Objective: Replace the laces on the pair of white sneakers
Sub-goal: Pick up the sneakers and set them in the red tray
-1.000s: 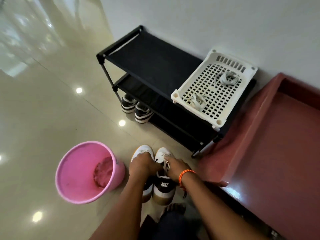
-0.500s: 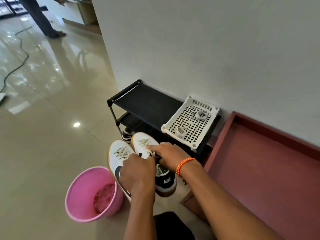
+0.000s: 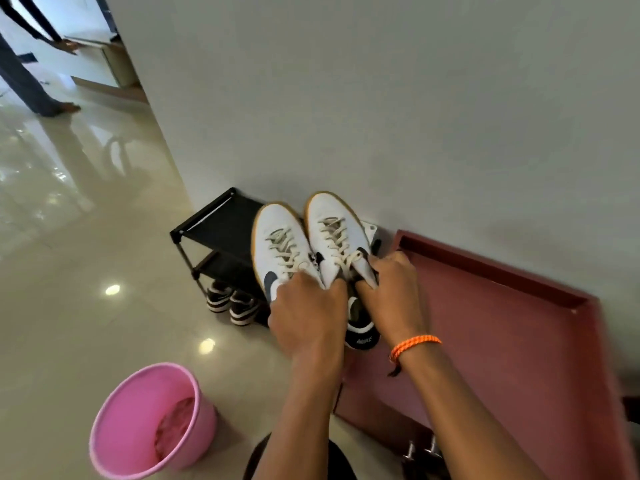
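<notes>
glossy floor tiles are dropping away as the pair of white sneakers (image 3: 311,247), a second ago down beside the pink bucket (image 3: 145,420), is rising. left hand (image 3: 306,317) and right hand (image 3: 389,289) fingers are curling round the collars; old laces (image 3: 334,237) are still threaded, so unlacing is coming next.

The pair of white sneakers (image 3: 311,244) had smooth, matt uppers that looked like leather, tan rubbery soles and flat woven cream laces (image 3: 337,237). At the far left, the pale tiled floor (image 3: 86,271) was polished and glossy, mirroring ceiling lights. The round pink plastic bucket (image 3: 138,420) looked smooth with a dull sheen. The black shoe rack (image 3: 214,233) had thin metal tubing and matt cloth shelves. The dark red tray-like surface (image 3: 502,341) was smooth and semi-glossy. The grey wall (image 3: 381,116) was matt. The braided orange wristband (image 3: 414,344) looked like cord.
</notes>
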